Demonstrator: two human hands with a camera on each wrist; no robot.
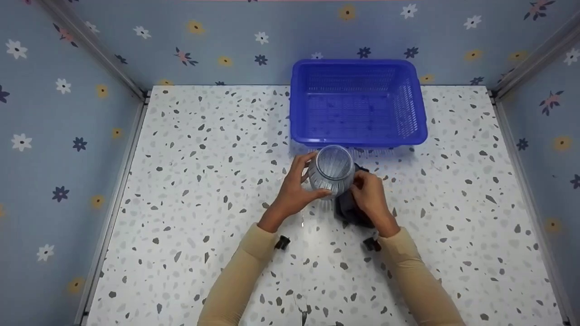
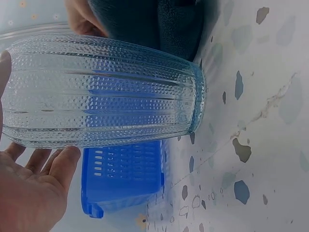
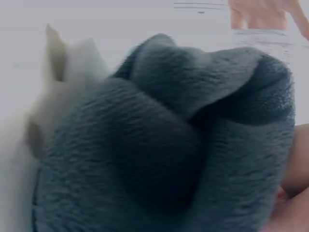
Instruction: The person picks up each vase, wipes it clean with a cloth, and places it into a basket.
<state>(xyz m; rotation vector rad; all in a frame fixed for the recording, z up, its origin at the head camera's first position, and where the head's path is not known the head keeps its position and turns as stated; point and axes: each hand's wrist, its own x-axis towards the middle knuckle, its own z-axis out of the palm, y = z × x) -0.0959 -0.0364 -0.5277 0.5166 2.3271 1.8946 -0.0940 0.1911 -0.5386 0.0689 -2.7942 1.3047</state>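
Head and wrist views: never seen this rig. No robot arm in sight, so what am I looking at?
It's a person working with two bare hands. The head view comes from a camera worn on the head, looking forward and down. The other two come from cameras on the wrists, so they show each hand's work close up; the left one appears turned sideways.

The left hand grips a ribbed glass jar, mouth up. The right hand holds a dark, fluffy cloth beside it. On the white speckled table, beyond the hands, stands a blue plastic basket with perforated walls. Whether the jar's base touches the table is hard to tell.
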